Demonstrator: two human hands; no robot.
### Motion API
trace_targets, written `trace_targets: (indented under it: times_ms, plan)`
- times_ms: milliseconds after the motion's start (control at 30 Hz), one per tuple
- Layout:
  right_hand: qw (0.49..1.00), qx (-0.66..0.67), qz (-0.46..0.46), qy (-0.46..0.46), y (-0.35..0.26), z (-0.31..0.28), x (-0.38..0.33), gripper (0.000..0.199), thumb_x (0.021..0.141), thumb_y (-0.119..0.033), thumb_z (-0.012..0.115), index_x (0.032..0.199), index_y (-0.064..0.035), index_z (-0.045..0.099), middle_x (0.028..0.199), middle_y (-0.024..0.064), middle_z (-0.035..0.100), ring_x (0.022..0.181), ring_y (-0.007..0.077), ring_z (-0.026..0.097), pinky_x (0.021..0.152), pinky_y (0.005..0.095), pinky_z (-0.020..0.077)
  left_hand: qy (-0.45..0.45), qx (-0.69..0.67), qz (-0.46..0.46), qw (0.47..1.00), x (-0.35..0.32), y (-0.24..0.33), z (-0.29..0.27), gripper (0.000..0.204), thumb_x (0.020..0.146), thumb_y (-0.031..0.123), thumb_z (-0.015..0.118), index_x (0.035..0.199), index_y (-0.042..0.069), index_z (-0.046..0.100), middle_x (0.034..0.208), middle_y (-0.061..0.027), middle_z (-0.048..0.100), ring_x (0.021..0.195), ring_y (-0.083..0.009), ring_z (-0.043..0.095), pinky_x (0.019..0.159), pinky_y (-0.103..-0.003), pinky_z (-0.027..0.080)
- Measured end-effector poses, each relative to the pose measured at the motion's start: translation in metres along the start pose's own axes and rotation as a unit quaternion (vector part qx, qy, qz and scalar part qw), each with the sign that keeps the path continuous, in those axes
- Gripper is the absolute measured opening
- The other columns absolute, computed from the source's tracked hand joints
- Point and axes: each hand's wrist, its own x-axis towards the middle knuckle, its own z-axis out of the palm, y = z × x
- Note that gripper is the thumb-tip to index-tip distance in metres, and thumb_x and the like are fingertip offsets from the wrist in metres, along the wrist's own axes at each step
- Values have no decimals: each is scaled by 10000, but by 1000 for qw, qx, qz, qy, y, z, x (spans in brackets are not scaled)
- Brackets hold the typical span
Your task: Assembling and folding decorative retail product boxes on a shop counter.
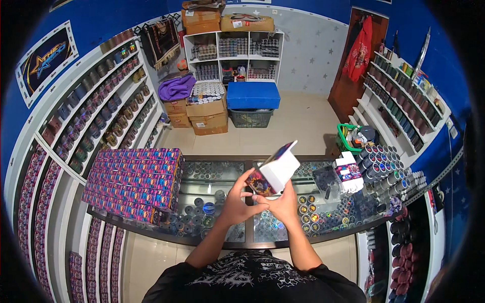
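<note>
The right hand's (284,206) fingers are clamped on a tilted box (278,174) with its white flap raised; the left hand's (235,203) fingers are spread along the box's left side, and I cannot tell whether they grip. Below the fingers is a glass table (249,237), with stacked cartons (132,177) to their left and 1 upright carton (348,171) to their right.
</note>
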Motion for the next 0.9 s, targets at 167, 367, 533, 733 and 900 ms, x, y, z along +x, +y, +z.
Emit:
trace_targets:
  times_ms: [167,367,533,733,900]
  plan:
    - [993,-46,-8,-108,-15,10,-11,832,605,-235,848,1293,-12,437,1081,172,621,1029,308,611,868,392,498,29,-43,-35,998,-2,-9,-19,758,648,97,843,1290,24,447,1189,-87,553,1068,-155,583,839,-313,508]
    - [962,179,-31,-206,-8,-5,-7,897,600,-42,825,1387,-52,395,1163,67,546,1082,182,540,924,330,472,-113,-137,-72,981,-14,-14,-54,858,641,67,837,1358,40,366,1250,-74,513,1163,-194,531,955,-371,460]
    - [936,232,33,-262,-13,-6,-8,933,584,144,751,1412,-67,375,1261,64,486,1014,124,542,845,270,516,-172,-157,-74,970,-19,-24,-69,953,645,43,821,1436,46,289,1341,-89,457,1252,-224,463,1023,-404,405]
    - [900,335,52,-274,-8,5,-20,961,580,195,729,1422,-67,345,1408,66,374,973,135,566,783,304,554,-215,-212,-128,945,-23,-12,-77,957,660,3,768,1465,53,251,1375,-94,434,1288,-224,422,1057,-405,362]
    - [902,320,38,-288,-6,12,-24,952,579,208,722,1414,-59,352,1189,80,564,946,148,585,775,322,556,-206,-176,-145,952,-32,-16,-84,927,682,-39,710,1469,46,227,1203,-100,570,1065,-179,573,898,-345,468]
